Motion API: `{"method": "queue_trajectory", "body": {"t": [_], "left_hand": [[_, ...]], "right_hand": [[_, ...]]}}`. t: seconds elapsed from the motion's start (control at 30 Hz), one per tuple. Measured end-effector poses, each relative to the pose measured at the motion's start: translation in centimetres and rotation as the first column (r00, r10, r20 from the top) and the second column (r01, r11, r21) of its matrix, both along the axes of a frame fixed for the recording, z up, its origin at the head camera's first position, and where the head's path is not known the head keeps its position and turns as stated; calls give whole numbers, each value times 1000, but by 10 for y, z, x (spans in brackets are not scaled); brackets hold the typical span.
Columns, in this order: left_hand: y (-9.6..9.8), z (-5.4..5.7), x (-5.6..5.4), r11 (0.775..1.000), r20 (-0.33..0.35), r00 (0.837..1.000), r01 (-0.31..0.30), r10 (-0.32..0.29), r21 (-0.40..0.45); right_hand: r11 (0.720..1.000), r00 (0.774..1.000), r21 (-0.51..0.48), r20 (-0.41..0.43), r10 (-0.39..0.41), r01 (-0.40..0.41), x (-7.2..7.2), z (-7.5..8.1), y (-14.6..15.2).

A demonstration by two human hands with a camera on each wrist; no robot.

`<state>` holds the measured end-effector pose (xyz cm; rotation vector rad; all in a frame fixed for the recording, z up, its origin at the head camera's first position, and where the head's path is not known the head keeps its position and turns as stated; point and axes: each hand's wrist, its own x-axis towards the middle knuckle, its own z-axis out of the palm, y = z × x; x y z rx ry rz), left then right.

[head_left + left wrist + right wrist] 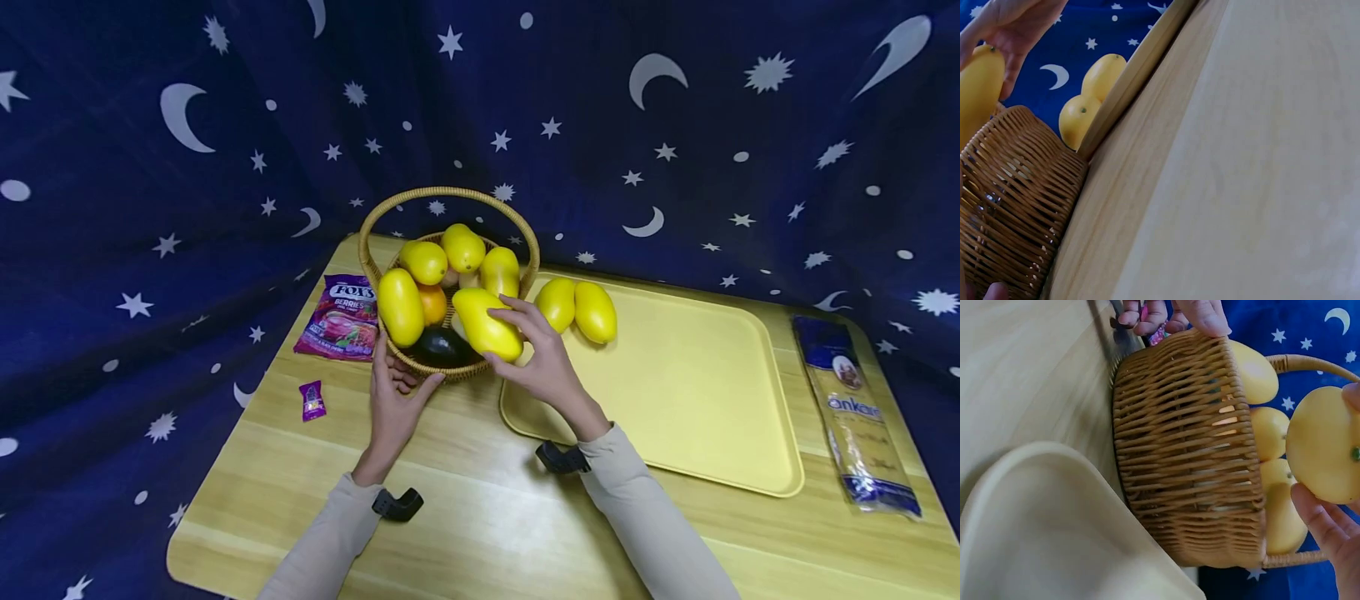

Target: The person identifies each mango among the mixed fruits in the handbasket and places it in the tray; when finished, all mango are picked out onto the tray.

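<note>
My right hand (538, 358) grips a yellow mango (483, 323) above the right front of a wicker basket (450, 372). In the right wrist view, fingers and thumb lie on opposite sides of this mango (1319, 447). My left hand (393, 407) holds the basket's front left side, its thumb (1210, 322) at the rim. Inside the basket are several yellow mangoes (401, 308), an orange fruit (432, 305) and a dark purple, glossy eggplant-like item (442, 347). Some paler items underneath are mostly hidden.
Two more mangoes (595, 312) lie on the left end of a yellow tray (690, 383). A purple candy bag (341, 321) and a small wrapped candy (312, 401) are left of the basket. A pasta-like packet (858, 417) lies at the right. The basket's handle (450, 192) arches upright.
</note>
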<state>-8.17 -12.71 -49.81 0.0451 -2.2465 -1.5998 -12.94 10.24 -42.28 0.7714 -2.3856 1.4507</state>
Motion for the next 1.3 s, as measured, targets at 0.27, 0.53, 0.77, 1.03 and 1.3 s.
{"method": "queue_trajectory", "body": {"t": [0.27,0.53,0.77,1.03,1.3], "left_hand": [[-4,-17,-5,999,0,1000,6,-6,33],[-5,-17,-4,999,-19,1000,17,-17,35],[-7,-19,-4,999,-33,999,12,-11,32],[-6,-18,-4,1000,-7,1000,1,-1,26],[-6,-16,-4,999,-10,1000,16,-15,32]], "right_hand": [[998,994,-7,-91,-55,55,14,7,25],[992,984,-29,-128,-122,120,26,7,61],[980,968,-43,-156,-196,192,34,24,76],[931,934,-81,-23,-358,355,22,22,111],[864,861,-18,92,-500,504,-11,-19,156]]}}
